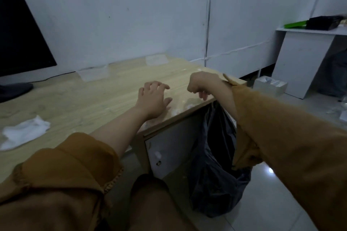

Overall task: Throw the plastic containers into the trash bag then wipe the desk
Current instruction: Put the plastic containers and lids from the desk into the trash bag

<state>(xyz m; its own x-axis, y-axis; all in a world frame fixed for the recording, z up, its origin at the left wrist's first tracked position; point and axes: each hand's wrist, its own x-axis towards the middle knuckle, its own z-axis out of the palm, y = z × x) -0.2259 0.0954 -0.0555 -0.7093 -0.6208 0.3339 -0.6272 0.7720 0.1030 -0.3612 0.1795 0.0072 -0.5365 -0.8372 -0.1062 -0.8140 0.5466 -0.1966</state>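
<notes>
1. Two clear plastic containers sit at the desk's (84, 103) back edge, against the wall. The left plastic container (93, 74) and the right plastic container (156, 59) are well apart. Both are shallow, rectangular and see-through, faint against the pale wall.
2. The trash bag (216, 155) is black and crinkled. It hangs at the desk's right end, below the top's edge and down to the floor. The right forearm hides its mouth.
3. A broad stretch of wood grain shows between the hands and the containers. The desk's right edge runs diagonally, just under the right hand.
4. The left hand (153, 99) rests on the desk near its right edge. Its fingers are loosely curled and a little spread, holding nothing.
5. The right hand (199, 85) hovers over the desk's right edge, wrist bent, fingers curled downward. I cannot tell whether they pinch anything.
6. Whitish smears (187, 106) mark the desk top by the right edge, between the two hands.
7. A crumpled white cloth (24, 131) lies on the desk's front left part, well apart from both hands.
8. A dark monitor (18, 30) stands at the desk's back left.
9. Beyond the desk's right end lies open tiled floor (272, 202). A white box (270, 86) and a white side table (304, 58) stand farther off.
</notes>
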